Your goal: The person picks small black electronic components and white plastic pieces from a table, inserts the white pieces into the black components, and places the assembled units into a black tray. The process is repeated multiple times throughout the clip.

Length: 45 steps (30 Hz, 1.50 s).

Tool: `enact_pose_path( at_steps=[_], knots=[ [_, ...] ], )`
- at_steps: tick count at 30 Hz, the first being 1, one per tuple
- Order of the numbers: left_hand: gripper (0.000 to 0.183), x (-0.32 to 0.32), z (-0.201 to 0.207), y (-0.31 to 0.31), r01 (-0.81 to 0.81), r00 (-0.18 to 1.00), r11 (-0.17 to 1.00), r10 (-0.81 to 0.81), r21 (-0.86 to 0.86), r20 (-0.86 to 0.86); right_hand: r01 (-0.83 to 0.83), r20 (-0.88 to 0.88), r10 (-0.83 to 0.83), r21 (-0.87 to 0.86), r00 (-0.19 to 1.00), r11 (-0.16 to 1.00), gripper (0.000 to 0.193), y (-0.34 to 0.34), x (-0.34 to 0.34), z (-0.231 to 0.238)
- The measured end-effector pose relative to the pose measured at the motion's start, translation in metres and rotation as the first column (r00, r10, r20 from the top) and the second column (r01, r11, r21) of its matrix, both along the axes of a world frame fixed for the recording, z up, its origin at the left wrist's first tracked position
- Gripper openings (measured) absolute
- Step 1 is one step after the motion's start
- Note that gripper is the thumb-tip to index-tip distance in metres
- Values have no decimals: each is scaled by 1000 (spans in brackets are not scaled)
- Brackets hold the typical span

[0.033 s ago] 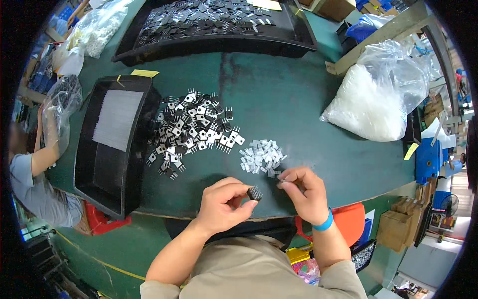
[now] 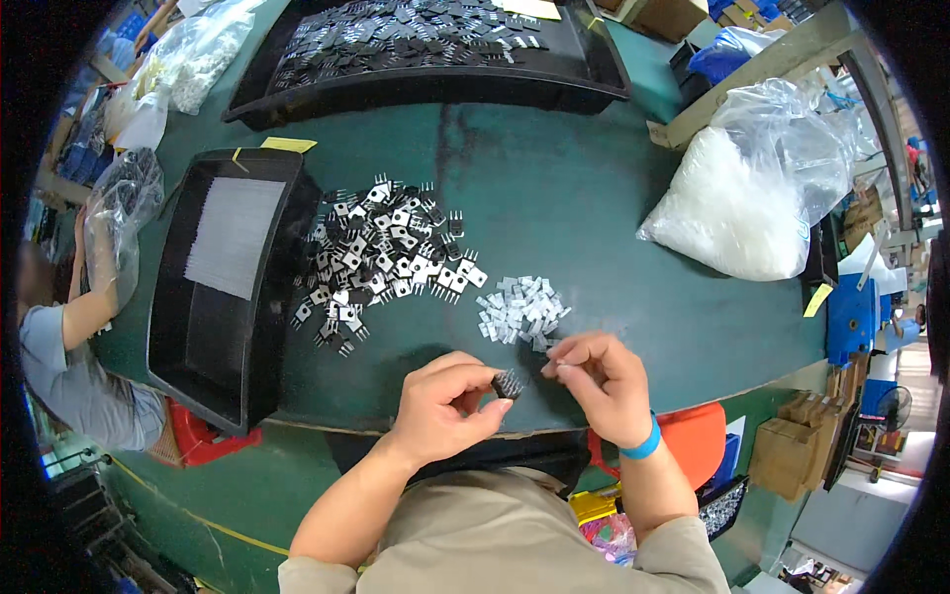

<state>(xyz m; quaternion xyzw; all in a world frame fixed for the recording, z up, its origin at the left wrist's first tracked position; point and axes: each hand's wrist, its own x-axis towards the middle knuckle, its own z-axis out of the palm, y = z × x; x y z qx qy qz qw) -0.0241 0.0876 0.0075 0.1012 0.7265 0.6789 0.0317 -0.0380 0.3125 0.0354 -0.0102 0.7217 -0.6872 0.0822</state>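
Observation:
My left hand point(image 2: 447, 404) pinches a small stack of black transistors point(image 2: 508, 384) between thumb and fingers, their metal leads showing. Opposite it, my right hand point(image 2: 602, 378) has thumb and forefinger pressed together; whatever is between them is too small to make out. Just beyond the right fingertips lies a small heap of translucent whitish pieces point(image 2: 522, 311). Farther left, a larger heap of loose black transistors point(image 2: 386, 247) with silvery backs and three-legged leads is spread on the green table point(image 2: 554, 198).
At left stands a black tray point(image 2: 213, 332) with a block of white rods or tubes point(image 2: 236, 238). A large black bin point(image 2: 426, 97) of transistors spans the far side. A plastic bag of white material point(image 2: 732, 208) sits at right. Another person's arm point(image 2: 89, 312) is at far left.
My right hand's fingertips have shifted slightly to the left, toward the left hand. The left hand and its stack stay in place.

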Motion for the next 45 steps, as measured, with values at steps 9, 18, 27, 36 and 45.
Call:
enact_pose_path(
  at_steps=[9, 18, 27, 36, 45],
  knots=[
    [29, 3, -5, -5, 62, 998, 998, -62, 16, -32, -223, -261, 340, 392, 903, 893, 12, -11, -18, 23],
    [31, 1, -4, -7, 101, 992, 995, -102, -14, -73, -345, -284, 465, 383, 838, 857, 13, -15, -26, 22],
    [29, 1, -5, -5, 76, 992, 997, -79, -32, -102, -367, -286, 513, 434, 810, 823, 18, -14, -25, 28],
    [29, 1, -4, -5, 74, 992, 996, -78, -42, -99, -455, -108, 513, 337, 851, 825, 14, -9, -29, 33],
    [30, 0, -3, -7, 87, 990, 995, -91, -44, -109, -470, -119, 553, 402, 824, 786, 12, -6, -30, 26]
  ],
)
